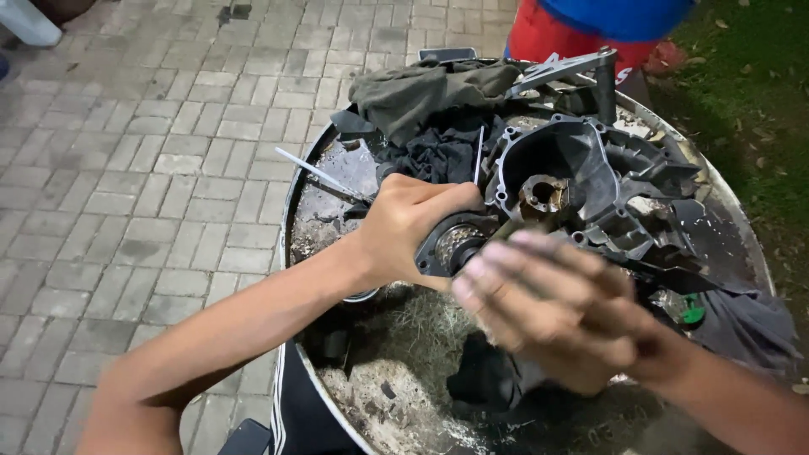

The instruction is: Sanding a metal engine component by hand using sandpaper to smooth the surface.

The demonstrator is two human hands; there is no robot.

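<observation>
Two hands are working at frame centre: the left hand (404,223) is gripping a round gear part (451,246) beside the engine casing (590,181), while the blurred right hand (539,307), grip unclear, is hovering just below-right.

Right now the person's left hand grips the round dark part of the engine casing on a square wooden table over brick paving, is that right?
Not quite. The head view shows the left hand gripping the round dark part of the engine casing, but the surface is a round, dirty metal tray, not a square wooden table. Brick paving does lie beneath it.
</observation>
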